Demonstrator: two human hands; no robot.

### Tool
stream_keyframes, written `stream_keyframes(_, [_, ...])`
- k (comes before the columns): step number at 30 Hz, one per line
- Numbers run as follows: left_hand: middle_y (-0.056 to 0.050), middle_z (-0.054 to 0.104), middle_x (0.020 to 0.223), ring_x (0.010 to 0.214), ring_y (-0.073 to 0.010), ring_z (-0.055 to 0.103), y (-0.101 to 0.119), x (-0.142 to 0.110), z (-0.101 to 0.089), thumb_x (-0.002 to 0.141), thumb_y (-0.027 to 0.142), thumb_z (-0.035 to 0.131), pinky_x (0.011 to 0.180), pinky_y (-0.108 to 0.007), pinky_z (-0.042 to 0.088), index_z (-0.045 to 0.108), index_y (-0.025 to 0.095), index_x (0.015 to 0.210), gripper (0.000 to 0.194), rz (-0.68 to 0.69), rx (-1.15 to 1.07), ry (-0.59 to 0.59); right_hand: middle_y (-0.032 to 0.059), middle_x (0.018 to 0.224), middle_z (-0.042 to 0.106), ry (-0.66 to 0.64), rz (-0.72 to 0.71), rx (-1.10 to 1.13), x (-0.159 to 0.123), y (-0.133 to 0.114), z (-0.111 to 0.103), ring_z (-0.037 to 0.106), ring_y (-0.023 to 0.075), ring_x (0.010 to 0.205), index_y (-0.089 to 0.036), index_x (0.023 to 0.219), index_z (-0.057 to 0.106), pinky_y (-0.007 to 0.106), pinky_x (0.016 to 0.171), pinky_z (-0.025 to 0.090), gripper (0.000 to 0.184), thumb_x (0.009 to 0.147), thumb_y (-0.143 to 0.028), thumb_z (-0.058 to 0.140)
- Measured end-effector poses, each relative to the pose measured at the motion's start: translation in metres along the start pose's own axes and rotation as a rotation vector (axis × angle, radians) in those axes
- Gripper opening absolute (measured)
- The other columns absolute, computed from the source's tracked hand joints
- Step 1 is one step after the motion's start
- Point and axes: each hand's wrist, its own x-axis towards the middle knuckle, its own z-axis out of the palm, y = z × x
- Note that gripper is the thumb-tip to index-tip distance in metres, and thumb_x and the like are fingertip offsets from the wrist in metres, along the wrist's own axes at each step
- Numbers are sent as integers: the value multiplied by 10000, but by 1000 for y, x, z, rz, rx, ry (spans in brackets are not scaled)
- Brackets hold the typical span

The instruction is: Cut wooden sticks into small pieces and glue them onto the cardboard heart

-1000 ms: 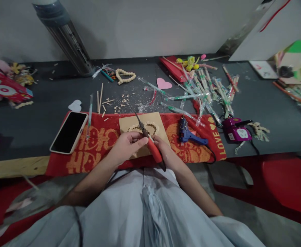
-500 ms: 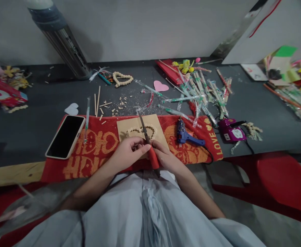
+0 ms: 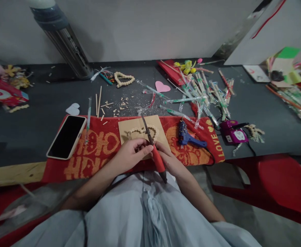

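Note:
A long, dark-bladed tool with a red handle (image 3: 158,160) slants between my hands, its thin tip pointing away from me. My left hand (image 3: 132,152) is curled, its thumb against the tool near the top of the handle; what its fingers pinch is hidden. My right hand (image 3: 169,159) is closed beside and partly behind the handle, its fingertips near the left hand's. Just beyond lies a brown card (image 3: 124,126) with a beaded-looking heart outline (image 3: 154,129) of small pale pieces, partly covered by the tool and fingers.
A red towel (image 3: 106,157) carries a phone (image 3: 67,137) and a blue glue gun (image 3: 189,137). Further back are cut stick pieces (image 3: 123,103), another heart frame (image 3: 124,79), a pink paper heart (image 3: 162,86) and several wrapped sticks (image 3: 202,82). A tall bottle (image 3: 63,41) stands back left.
The red handle's lower end has swung slightly right and toward me. My hands stay close together over the card's near edge. The whole view has shifted a little.

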Motion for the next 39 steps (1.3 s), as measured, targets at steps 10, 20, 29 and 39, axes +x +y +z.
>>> stream_keyframes(10, [24, 520, 624, 617, -103, 464, -5, -1, -5, 890, 383, 408, 559, -205, 354, 551, 169, 729, 304, 6, 158, 17, -28, 850, 548, 42, -31, 131, 3, 3, -2, 486, 143, 803, -268, 925, 608, 268, 782, 384, 160, 768, -284, 583])
stream_keyframes(20, [34, 488, 603, 593, -94, 444, 1, 9, -1, 901, 378, 386, 559, -215, 331, 520, 170, 676, 335, 45, 303, -33, -16, 921, 611, 121, -130, 172, -5, 9, -15, 525, 151, 873, -258, 922, 635, 262, 827, 407, 159, 776, -257, 572])
stream_keyframes(29, [-17, 616, 725, 712, -136, 547, 14, 23, 0, 924, 375, 344, 649, -245, 349, 571, 175, 742, 353, 97, 649, -144, -27, 887, 590, 154, -95, 292, -23, 2, -29, 498, 130, 810, -246, 913, 616, 227, 751, 410, 166, 751, -284, 620])
stream_keyframes(39, [-37, 681, 777, 676, -157, 570, 56, 107, 13, 889, 371, 364, 600, -253, 339, 642, 188, 820, 339, 184, 903, -138, -25, 811, 523, 192, -98, 269, -41, -7, -62, 427, 122, 702, -244, 890, 574, 238, 659, 384, 170, 778, -368, 607])
